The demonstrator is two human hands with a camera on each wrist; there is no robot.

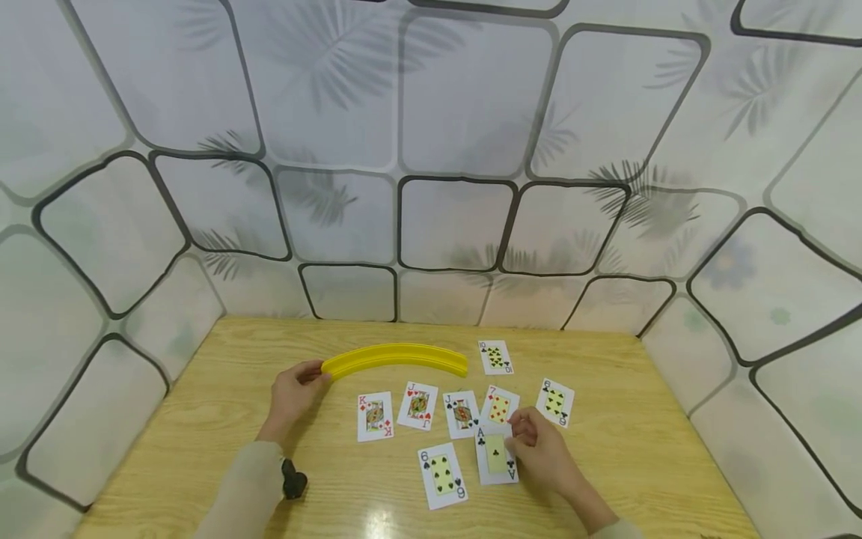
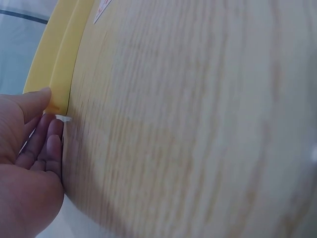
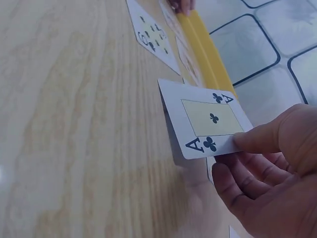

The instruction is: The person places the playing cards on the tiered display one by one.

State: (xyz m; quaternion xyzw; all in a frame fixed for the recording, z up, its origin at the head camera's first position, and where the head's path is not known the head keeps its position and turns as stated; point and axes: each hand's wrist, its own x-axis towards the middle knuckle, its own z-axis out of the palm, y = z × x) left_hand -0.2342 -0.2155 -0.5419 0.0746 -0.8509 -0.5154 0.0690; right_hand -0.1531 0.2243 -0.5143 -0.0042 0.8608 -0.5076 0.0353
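Note:
Between thumb and fingers, my right hand [image 1: 541,451] pinches the ace of clubs [image 3: 218,115] by its edge, and the card is tilted above the wood in the right wrist view. In the head view this card overlaps the lower part of the seven of diamonds [image 1: 499,405]. My left hand [image 1: 294,394] grips the left end of a curved yellow card holder [image 1: 393,352], thumb on top as the left wrist view shows. No cards stand in the holder. Left of the ace lies the six of spades [image 1: 442,475], face up.
In a row below the holder lie the king of diamonds [image 1: 374,416], jack of hearts [image 1: 417,405] and jack of spades [image 1: 461,414]. A ten of clubs [image 1: 495,357] lies by the holder's right end, and a six of clubs [image 1: 555,403] farther right. Patterned walls [image 1: 465,224] enclose the wooden table [image 1: 222,374].

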